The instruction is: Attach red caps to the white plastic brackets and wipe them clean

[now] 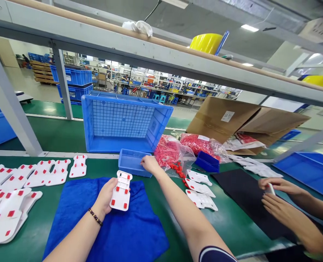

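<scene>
My left hand (107,195) is closed on the edge of a white plastic panel (122,199) with red pads on it, tilted up above a blue cloth (139,225). My right hand (150,164) reaches over a small blue tray (128,167). Its fingers are bent together inside the tray, and whatever they pinch is hidden. On the left lie several white panels with red pads (58,171), some stacked at the front. More white panels (201,187) rest right of my right forearm, near loose red pieces (177,169).
Behind the small tray a big blue crate (123,142) stands on its side. Bags of red pieces (168,147), a dark blue bin (207,162) and a cardboard box (215,116) are at the back. A co-worker's hands (279,200) hold a white part over a black mat (240,196).
</scene>
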Action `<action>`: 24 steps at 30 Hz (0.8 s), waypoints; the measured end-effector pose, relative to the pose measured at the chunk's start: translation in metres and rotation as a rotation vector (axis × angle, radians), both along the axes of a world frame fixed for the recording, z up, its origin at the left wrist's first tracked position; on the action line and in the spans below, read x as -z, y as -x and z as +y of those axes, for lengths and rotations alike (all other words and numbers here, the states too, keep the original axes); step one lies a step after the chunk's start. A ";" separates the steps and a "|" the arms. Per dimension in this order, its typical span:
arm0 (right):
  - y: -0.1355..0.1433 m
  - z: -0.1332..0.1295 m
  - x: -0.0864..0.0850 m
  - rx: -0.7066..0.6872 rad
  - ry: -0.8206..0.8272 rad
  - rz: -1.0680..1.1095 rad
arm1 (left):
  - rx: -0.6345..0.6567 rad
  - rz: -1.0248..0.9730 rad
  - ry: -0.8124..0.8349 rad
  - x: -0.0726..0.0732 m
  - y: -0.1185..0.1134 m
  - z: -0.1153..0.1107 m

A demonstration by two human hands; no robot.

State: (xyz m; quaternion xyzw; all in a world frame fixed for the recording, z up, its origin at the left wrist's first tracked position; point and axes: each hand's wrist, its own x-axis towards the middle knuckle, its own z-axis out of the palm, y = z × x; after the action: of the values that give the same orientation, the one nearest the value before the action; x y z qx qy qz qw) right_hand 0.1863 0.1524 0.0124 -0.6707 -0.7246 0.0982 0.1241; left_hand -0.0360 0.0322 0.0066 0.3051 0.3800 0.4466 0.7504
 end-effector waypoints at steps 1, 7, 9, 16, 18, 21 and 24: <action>0.002 0.001 0.002 -0.002 0.017 -0.049 | -0.004 0.047 -0.025 0.001 -0.001 0.000; 0.006 0.001 0.004 -0.042 0.062 -0.221 | -0.019 0.569 -0.444 0.000 -0.001 -0.007; 0.005 0.001 0.002 -0.057 0.066 -0.238 | -0.035 0.776 -0.596 -0.005 0.001 -0.010; 0.000 0.007 0.000 -0.055 0.089 -0.211 | 0.069 1.374 -0.849 -0.012 0.003 -0.015; -0.001 0.008 -0.003 -0.049 0.086 -0.179 | 0.117 1.438 -0.832 -0.010 0.002 -0.014; -0.004 0.005 -0.014 -0.073 0.058 -0.108 | 0.163 1.477 -0.812 -0.006 0.001 -0.014; -0.007 -0.003 -0.030 -0.113 -0.007 -0.038 | 0.211 1.513 -0.805 -0.006 0.001 -0.014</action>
State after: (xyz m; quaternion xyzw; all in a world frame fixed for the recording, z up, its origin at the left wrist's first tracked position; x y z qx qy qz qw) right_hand 0.1931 0.1489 0.0428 -0.6299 -0.7640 0.0900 0.1070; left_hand -0.0374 0.0180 0.0122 0.7968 0.5602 0.1520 0.1678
